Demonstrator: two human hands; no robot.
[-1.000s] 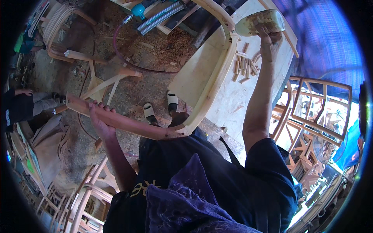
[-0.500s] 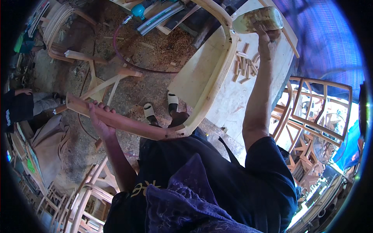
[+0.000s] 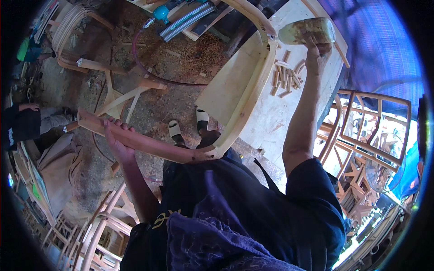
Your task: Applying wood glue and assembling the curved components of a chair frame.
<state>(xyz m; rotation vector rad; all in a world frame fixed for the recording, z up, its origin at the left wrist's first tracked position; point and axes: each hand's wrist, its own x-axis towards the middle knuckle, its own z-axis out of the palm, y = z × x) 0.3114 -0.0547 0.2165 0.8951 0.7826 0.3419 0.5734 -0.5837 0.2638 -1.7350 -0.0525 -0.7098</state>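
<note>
My left hand [image 3: 118, 141] is closed around one end of a curved wooden chair frame [image 3: 246, 106], which bends past my waist and up to the far side. Up at the right, my right hand [image 3: 317, 49] grips a cloudy plastic bottle [image 3: 296, 32] with brown smears. The bottle lies nearly level, its narrow end toward a joint in the frame, with a small gap between them. What is inside the bottle I cannot make out. Several short wooden dowels [image 3: 285, 77] lie on the pale board [image 3: 262, 128] below my right forearm.
At the far side are a teal air tool [image 3: 160, 12] and its hose [image 3: 149, 76]. Wooden frame parts [image 3: 113, 101] stand on the floor at left, near another person [image 3: 27, 124]. A slatted frame [image 3: 375, 122] leans at right, with chair parts [image 3: 97, 230] stacked at lower left.
My right hand has drawn the bottle a little to the right, away from the frame's joint. My left hand and the chair frame have hardly moved.
</note>
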